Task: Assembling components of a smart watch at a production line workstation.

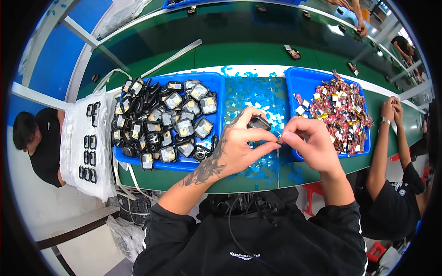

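My left hand (244,138) is closed, its curled fingers round a black square watch-like case (259,122). Its thumb and forefinger meet the fingertips of my right hand (309,140), which is closed in a pinch. A tiny dark piece (279,143) shows between the fingertips, too small to name. To the left, a blue bin (220,92) is heaped with black cases (173,100), many showing clear windows and yellowish patches. To the right, another blue bin (293,87) holds a pile of small red circuit boards (338,110) with white squares and yellow bits.
Blue film scraps (258,99) litter the green table (202,185) between the bins. White foam sheets (73,138) at the left carry rows of black cases. Beyond a white rail, small assemblies (292,52) lie on a green conveyor belt (230,53). Co-workers' hands (391,109) show at the right.
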